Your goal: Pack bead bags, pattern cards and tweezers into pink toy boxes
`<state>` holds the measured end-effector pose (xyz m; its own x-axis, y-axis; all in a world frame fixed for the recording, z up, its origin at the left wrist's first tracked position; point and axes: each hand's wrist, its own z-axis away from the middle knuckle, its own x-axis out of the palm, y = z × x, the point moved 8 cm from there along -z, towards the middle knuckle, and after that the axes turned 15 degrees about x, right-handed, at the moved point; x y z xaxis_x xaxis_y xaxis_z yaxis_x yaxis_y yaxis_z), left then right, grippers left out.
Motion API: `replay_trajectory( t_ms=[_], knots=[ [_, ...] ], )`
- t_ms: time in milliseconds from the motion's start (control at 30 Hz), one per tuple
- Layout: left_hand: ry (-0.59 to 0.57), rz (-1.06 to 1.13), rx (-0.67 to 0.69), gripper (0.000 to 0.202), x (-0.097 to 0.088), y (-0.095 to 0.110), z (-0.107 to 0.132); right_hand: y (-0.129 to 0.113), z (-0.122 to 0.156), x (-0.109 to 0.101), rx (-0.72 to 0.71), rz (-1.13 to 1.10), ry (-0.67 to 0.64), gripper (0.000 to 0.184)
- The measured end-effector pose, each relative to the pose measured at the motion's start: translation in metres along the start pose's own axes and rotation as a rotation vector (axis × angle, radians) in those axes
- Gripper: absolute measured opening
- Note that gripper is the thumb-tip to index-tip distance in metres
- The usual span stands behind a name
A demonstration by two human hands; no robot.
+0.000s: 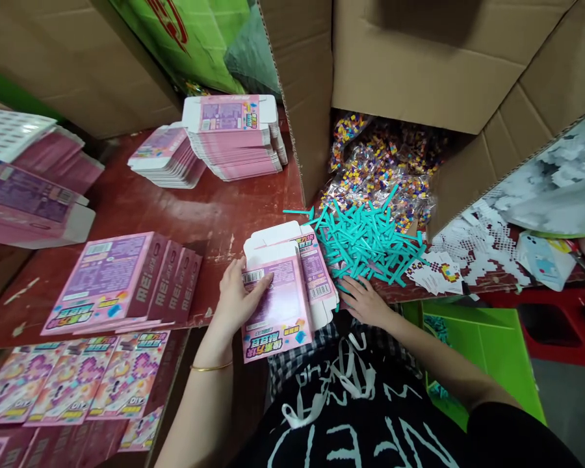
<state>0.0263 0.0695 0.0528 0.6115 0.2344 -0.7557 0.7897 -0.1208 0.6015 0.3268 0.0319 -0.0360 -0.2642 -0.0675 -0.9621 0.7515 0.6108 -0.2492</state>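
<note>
Head view: left hand (244, 299) clamps a pink box (277, 305) by its left edge, thumb on top; box sits at 6 o'clock from frame centre, white flap up. Right hand (368, 304), fingers loosely bent, touches near edge of teal sticks (365, 240); can't tell if it pinches one.

Counts: one box in left hand, at least one second box (318, 276) partly under it. Four standing boxes (107, 276) in a row. Two carton stacks (234, 146). Sticks too many to count.

Clock from held box: sticks 2, standing boxes 9, carton stacks 11, bead bags (380, 166) 1, white cards (431, 276) 3. Cardboard panel (305, 97) at 12 stands between stacks and bags; cardboard flap (419, 71) hides the bags' far part.
</note>
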Motion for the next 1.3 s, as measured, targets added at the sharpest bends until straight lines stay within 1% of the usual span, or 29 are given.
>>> replay_trajectory(
  t_ms=[100,167,200,267,300,333,367,400,433,467,500,533,567,600,633,667,700,733,767,833,900,933,1000,1067,1100,1133,1200,1267,1300],
  knots=[
    [-0.017,0.002,0.011,0.075,0.001,0.006,0.004,0.008,-0.005,0.000,-0.075,-0.008,-0.014,0.050],
    [0.023,-0.005,0.049,0.074,-0.006,0.024,0.009,0.013,-0.004,-0.002,-0.123,-0.021,0.017,0.046],
    [0.073,-0.013,0.085,0.070,-0.012,0.039,0.013,0.015,-0.003,-0.003,-0.147,-0.029,0.041,0.043],
    [0.225,-0.005,0.215,0.060,-0.025,0.079,0.028,0.019,-0.004,-0.005,-0.195,-0.036,0.088,0.035],
    [0.285,0.041,0.317,0.055,-0.028,0.103,0.039,0.020,-0.006,-0.005,-0.226,-0.033,0.106,0.030],
    [0.296,0.131,0.443,0.051,-0.025,0.129,0.051,0.021,-0.008,-0.006,-0.256,-0.029,0.126,0.025],
    [0.220,0.263,0.574,0.048,-0.013,0.154,0.063,0.023,-0.010,-0.008,-0.288,-0.025,0.145,0.024],
    [0.037,0.425,0.674,0.045,0.009,0.177,0.075,0.024,-0.013,-0.010,-0.321,-0.021,0.161,0.027],
    [-0.186,0.582,0.696,0.042,0.037,0.193,0.088,0.025,-0.017,-0.012,-0.346,-0.022,0.175,0.034],
    [-0.401,0.717,0.632,0.039,0.068,0.202,0.100,0.028,-0.022,-0.016,-0.355,-0.033,0.187,0.043],
    [-0.567,0.825,0.483,0.039,0.099,0.203,0.110,0.032,-0.030,-0.022,-0.343,-0.056,0.196,0.050],
    [-0.652,0.910,0.270,0.040,0.129,0.196,0.116,0.038,-0.039,-0.030,-0.312,-0.095,0.211,0.054],
    [-0.673,0.986,0.030,0.043,0.157,0.186,0.120,0.045,-0.051,-0.040,-0.266,-0.148,0.238,0.056],
    [-0.652,1.068,-0.213,0.047,0.182,0.174,0.125,0.055,-0.065,-0.051,-0.208,-0.210,0.275,0.056],
    [-0.614,1.158,-0.435,0.049,0.203,0.165,0.129,0.067,-0.082,-0.064,-0.144,-0.271,0.316,0.056],
    [-0.565,1.246,-0.619,0.044,0.222,0.160,0.132,0.081,-0.101,-0.076,-0.079,-0.316,0.353,0.055],
    [-0.513,1.316,-0.765,0.037,0.236,0.157,0.133,0.095,-0.121,-0.087,-0.015,-0.338,0.377,0.054],
    [-0.468,1.370,-0.869,0.030,0.246,0.156,0.133,0.110,-0.143,-0.097,0.052,-0.331,0.383,0.053],
    [-0.436,1.408,-0.931,0.025,0.252,0.157,0.132,0.124,-0.164,-0.104,0.112,-0.288,0.360,0.052],
    [-0.406,1.458,-0.964,0.024,0.256,0.162,0.125,0.147,-0.200,-0.113,0.202,-0.176,0.250,0.048],
    [-0.368,1.507,-0.942,0.024,0.252,0.165,0.115,0.160,-0.214,-0.124,0.257,-0.097,0.184,0.048],
    [-0.338,1.529,-0.929,0.024,0.249,0.165,0.109,0.161,-0.210,-0.132,0.273,-0.084,0.201,0.051],
    [-0.268,1.556,-0.915,0.022,0.245,0.163,0.098,0.151,-0.180,-0.144,0.271,-0.114,0.296,0.050],
    [-0.219,1.573,-0.898,0.024,0.244,0.161,0.089,0.130,-0.128,-0.140,0.236,-0.207,0.353,0.030],
    [-0.202,1.578,-0.887,0.027,0.246,0.161,0.086,0.118,-0.099,-0.129,0.229,-0.281,0.339,0.021],
    [-0.188,1.579,-0.875,0.030,0.248,0.161,0.083,0.109,-0.070,-0.116,0.260,-0.332,0.332,0.022],
    [-0.157,1.556,-0.829,0.035,0.252,0.161,0.080,0.097,-0.020,-0.086,0.389,-0.355,0.341,0.028],
    [-0.121,1.503,-0.759,0.037,0.256,0.162,0.079,0.089,0.013,-0.062,0.506,-0.328,0.393,0.029],
    [-0.097,1.471,-0.716,0.037,0.257,0.161,0.079,0.088,0.020,-0.053,0.565,-0.311,0.420,0.028]
  ],
)
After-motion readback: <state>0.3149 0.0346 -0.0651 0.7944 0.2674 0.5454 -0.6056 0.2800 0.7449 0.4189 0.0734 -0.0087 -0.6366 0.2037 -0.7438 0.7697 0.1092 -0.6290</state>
